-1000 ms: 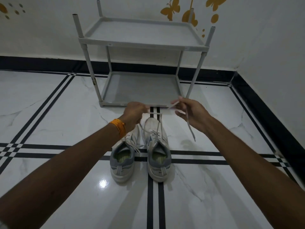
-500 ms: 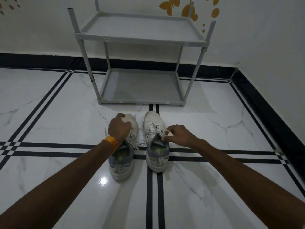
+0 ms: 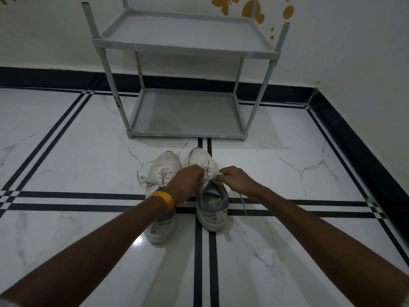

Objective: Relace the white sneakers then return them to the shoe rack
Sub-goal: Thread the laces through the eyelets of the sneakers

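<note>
Two white sneakers with grey collars stand side by side on the floor, toes toward the rack. The left sneaker [image 3: 164, 169] has its lace threaded, with loose ends lying to its left. Over the right sneaker [image 3: 211, 202] both hands meet at the top eyelets. My left hand [image 3: 188, 181], with an orange band on its wrist, pinches the lace [image 3: 208, 171] of the right sneaker. My right hand [image 3: 234, 179] pinches the same lace from the right side. One free lace end [image 3: 243, 202] trails down to the floor on the right. The grey two-shelf shoe rack [image 3: 186, 52] stands behind, both shelves bare.
White marble floor [image 3: 66, 151] with black double stripes crossing under the sneakers. A black skirting runs along the back wall and the right wall [image 3: 365, 63], forming a corner at the right. Orange butterfly stickers [image 3: 225, 5] are on the back wall.
A second ago both hands held the lace stretched high above the right sneaker. They dropped; my left hand then crossed from the left sneaker to the right one. The view tilted down.
</note>
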A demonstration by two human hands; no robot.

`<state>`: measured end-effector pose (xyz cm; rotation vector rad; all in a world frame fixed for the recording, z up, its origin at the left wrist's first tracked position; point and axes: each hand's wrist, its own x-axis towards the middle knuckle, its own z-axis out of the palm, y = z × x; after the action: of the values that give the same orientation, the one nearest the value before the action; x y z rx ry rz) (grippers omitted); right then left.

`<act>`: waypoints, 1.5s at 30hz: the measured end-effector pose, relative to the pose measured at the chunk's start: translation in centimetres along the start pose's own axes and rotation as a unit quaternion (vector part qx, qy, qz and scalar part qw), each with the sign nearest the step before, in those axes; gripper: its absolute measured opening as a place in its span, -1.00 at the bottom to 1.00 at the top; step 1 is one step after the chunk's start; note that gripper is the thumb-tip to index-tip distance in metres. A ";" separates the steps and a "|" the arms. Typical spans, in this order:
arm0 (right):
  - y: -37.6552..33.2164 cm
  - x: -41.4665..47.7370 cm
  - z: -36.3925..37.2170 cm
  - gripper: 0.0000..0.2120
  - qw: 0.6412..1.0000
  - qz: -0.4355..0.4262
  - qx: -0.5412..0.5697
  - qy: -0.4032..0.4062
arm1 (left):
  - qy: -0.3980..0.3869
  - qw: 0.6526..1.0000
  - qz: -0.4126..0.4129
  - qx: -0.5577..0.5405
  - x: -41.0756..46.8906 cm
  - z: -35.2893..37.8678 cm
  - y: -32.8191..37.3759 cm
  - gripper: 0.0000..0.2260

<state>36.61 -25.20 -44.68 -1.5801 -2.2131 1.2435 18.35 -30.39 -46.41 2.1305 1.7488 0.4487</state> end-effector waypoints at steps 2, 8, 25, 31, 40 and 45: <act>0.2 0.1 0.3 -0.68 0.999 0.016 0.036 0.013 | -0.016 0.998 0.034 0.048 -0.5 0.4 -0.4 -0.85; 1.8 0.4 1.4 -0.56 0.980 0.074 0.175 0.053 | -0.068 0.980 0.044 0.180 -0.5 0.2 -1.3 -0.56; 5.8 -1.0 -5.4 -0.67 0.923 0.275 0.257 0.083 | -0.076 0.985 0.044 0.147 -1.7 0.3 -1.8 -0.65; 2.6 -0.5 -3.4 -0.75 0.953 0.139 -0.207 0.172 | -0.077 0.985 0.041 0.150 -1.6 0.3 -1.6 -0.65; -0.5 0.3 -0.6 -0.89 0.961 -0.146 -0.234 -0.014 | -0.061 0.986 0.041 0.149 -1.7 -0.1 -1.6 -0.66; 0.0 -0.5 0.1 -0.80 0.922 -0.141 -0.359 -0.022 | -0.055 0.985 0.042 0.159 -1.6 -0.5 -1.6 -0.79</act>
<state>36.76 -25.61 -44.55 -1.3222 -2.9931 0.3918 16.46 -31.62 -46.71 2.4010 1.7715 0.0715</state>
